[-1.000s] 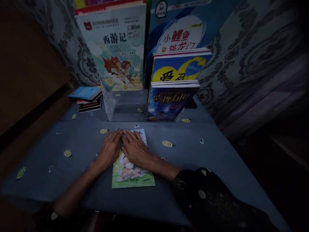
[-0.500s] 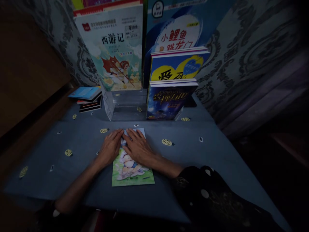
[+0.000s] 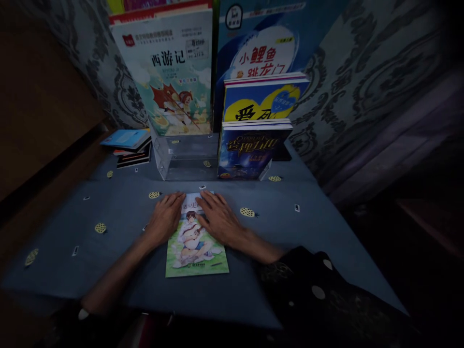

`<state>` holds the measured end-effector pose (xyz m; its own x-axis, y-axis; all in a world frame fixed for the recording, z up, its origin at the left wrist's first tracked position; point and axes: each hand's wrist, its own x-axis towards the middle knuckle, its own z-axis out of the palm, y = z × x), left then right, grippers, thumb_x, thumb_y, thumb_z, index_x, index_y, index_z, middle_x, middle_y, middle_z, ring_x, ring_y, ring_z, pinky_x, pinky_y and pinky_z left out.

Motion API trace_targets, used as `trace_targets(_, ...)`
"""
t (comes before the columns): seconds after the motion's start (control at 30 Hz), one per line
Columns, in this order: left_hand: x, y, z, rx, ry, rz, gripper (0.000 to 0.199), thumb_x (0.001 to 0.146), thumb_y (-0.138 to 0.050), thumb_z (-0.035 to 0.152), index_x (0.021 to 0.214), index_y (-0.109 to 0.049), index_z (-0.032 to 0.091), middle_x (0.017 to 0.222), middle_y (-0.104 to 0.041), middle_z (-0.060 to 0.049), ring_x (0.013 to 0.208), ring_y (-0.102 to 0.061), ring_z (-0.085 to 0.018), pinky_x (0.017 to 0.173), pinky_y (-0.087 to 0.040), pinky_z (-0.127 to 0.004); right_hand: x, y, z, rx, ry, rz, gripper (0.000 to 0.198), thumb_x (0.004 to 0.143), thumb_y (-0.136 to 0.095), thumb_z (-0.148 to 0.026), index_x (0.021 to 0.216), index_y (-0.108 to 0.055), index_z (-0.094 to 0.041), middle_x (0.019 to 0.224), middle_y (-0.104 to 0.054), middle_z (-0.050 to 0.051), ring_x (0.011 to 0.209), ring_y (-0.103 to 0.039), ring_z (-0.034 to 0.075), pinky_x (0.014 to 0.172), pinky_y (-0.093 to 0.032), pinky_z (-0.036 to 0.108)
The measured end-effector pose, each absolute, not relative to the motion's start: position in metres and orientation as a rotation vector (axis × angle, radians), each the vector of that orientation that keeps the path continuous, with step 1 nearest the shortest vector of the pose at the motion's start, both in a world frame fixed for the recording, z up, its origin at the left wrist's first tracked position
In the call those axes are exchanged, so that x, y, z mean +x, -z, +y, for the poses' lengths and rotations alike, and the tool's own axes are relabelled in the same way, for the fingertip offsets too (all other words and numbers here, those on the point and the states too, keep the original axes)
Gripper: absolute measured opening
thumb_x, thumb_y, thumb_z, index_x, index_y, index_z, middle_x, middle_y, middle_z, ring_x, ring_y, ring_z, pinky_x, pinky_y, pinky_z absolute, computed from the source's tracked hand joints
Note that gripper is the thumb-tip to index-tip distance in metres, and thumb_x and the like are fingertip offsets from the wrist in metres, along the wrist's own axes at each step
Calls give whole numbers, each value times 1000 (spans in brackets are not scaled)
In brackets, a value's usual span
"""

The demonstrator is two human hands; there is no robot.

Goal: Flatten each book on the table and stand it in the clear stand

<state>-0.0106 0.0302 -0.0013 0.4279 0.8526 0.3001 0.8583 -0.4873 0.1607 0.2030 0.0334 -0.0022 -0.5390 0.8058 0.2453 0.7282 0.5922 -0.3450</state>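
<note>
A thin book (image 3: 195,249) lies flat on the blue tablecloth near the table's front edge. Its cover shows a seated figure on green grass, with a title line at the top. My left hand (image 3: 166,217) rests along the book's upper left edge, palm down and fingers stretched forward. Over the upper right part of the cover lies my right hand (image 3: 219,218), flat, its thumb pointing in toward the drawn figure. Part of the title and the book's right edge are hidden under it.
Behind the book stands a clear rack (image 3: 188,169) holding a Journey to the West book (image 3: 174,72), a blue picture book (image 3: 268,43), a yellow-and-blue book (image 3: 266,99) and a dark blue book (image 3: 250,152). A small stack of books (image 3: 128,145) lies to its left. Patterned curtain behind.
My right hand has slid to the right across the cover, uncovering the drawn figure's head and part of the title. My left hand stays at the left edge.
</note>
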Motion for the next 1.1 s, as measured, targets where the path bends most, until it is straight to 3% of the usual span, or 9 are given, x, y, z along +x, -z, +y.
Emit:
trace_targets(0.17, -7, -1, 29, -2598, 477, -1573, 41, 100, -39, 16, 138, -54, 13, 136, -62, -14, 116, -59, -30, 93, -50, -47, 216, 7, 32, -1237, -307, -2379, 45, 100, -48, -32, 140, -54, -12, 152, -50, 19, 145, -42, 31, 119, -33, 55)
trace_targets(0.3, -4, -2, 29, -2574, 469, -1537, 39, 102, -38, 21, 137, -55, 14, 135, -63, -15, 120, -59, -30, 101, -48, -50, 221, 9, 35, -1179, -389, -2329, 44, 100, -48, -32, 139, -55, -14, 150, -52, 19, 143, -43, 32, 117, -35, 58)
trace_targets(0.43, 3, 0, 32, -2586, 398, -1479, 40, 104, -37, 27, 138, -55, 14, 141, -61, -15, 127, -58, -31, 110, -42, -53, 228, 13, 43, -1070, -529, -2220, 42, 100, -46, -31, 137, -56, -15, 144, -59, 18, 139, -48, 29, 115, -38, 55)
trace_targets(0.8, 34, -1, 49, -2841, 403, -1327, 43, 105, -33, 28, 143, -51, 16, 148, -55, -14, 137, -51, -27, 116, -38, -48, 242, 16, 63, -1009, -920, -1815, 39, 99, -43, -31, 134, -60, -22, 132, -69, 8, 124, -63, 22, 109, -48, 42)
trace_targets(1.1, 42, -4, 59, -2957, 398, -1276, 44, 105, -35, 30, 145, -49, 16, 151, -52, -14, 140, -49, -27, 116, -38, -50, 246, 16, 67, -1031, -847, -1869, 40, 101, -40, -31, 135, -59, -21, 135, -67, 10, 125, -63, 22, 109, -48, 43)
